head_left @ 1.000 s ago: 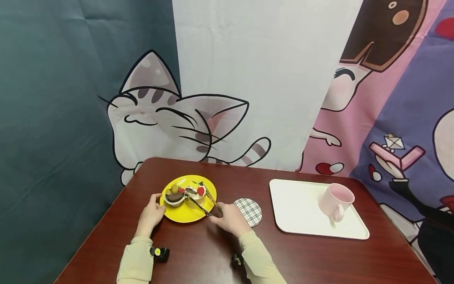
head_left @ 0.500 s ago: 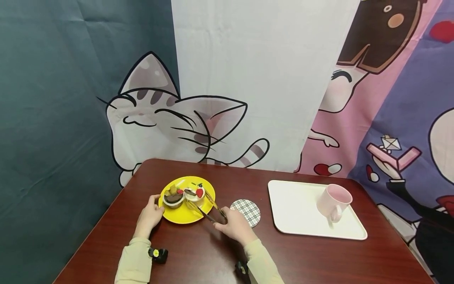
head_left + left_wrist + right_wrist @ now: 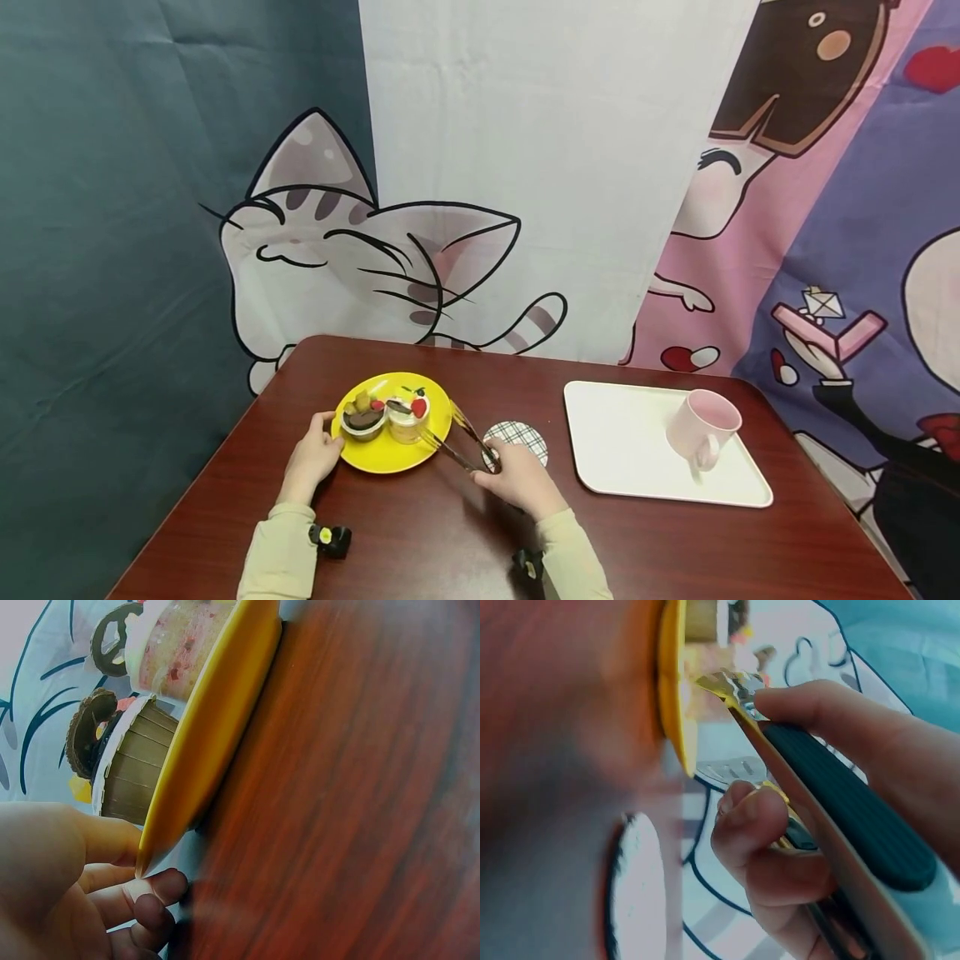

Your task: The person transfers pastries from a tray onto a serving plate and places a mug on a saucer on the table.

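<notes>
My left hand (image 3: pixel 311 457) pinches the near-left rim of a yellow plate (image 3: pixel 375 460); in the left wrist view the thumb lies on top and fingers are beneath the rim (image 3: pixel 161 832). On the plate stand a chocolate cupcake (image 3: pixel 363 423) in a pleated cup and a small cream cake (image 3: pixel 407 425) with a strawberry, side by side. My right hand (image 3: pixel 523 479) grips metal serving tongs (image 3: pixel 451 452) with dark ribbed handle pads (image 3: pixel 847 799). The tongs' tips are spread apart over the plate's right edge, and nothing shows between them.
A round checked coaster (image 3: pixel 528 436) lies partly behind the right hand. Farther right, a white tray (image 3: pixel 615 446) carries a pink mug (image 3: pixel 703 427) on its right side. The brown table (image 3: pixel 405 533) runs up to a printed cloth backdrop.
The right hand has drawn the tongs rightward, from around the cream cake to the plate's right edge. Both cakes remain on the plate, and the left hand keeps its hold.
</notes>
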The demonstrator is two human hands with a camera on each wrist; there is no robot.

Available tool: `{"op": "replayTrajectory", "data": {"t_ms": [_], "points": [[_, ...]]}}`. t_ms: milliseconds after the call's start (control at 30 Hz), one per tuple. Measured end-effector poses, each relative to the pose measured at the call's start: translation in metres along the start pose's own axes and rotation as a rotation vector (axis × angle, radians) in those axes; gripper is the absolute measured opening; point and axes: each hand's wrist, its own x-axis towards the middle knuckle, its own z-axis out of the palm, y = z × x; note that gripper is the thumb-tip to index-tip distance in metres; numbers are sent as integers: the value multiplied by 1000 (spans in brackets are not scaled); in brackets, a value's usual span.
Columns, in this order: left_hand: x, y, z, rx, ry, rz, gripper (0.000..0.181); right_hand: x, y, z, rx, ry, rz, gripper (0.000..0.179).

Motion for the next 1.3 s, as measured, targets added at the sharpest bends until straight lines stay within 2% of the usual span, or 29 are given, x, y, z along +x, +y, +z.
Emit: {"op": "replayTrajectory", "data": {"t_ms": [167, 400, 633, 767, 967, 1167, 1300], "points": [[-1, 1, 0, 4, -2, -6, 51, -3, 13, -16, 10, 42, 85, 50], [0, 1, 0, 12, -6, -2, 51, -8, 39, -38, 47, 105, 185, 45], [0, 1, 0, 19, -13, -12, 51, -14, 62, -52, 47, 109, 269, 45], [0, 2, 0, 21, -12, -12, 51, -17, 73, -59, 88, 96, 330, 50], [2, 3, -1, 22, -12, -6, 52, -23, 89, -72, 95, 122, 369, 52], [2, 2, -1, 31, -12, -6, 52, -33, 104, -82, 183, 127, 432, 54], [3, 1, -1, 32, -11, -6, 52, -41, 114, -86, 177, 137, 463, 57]]}}
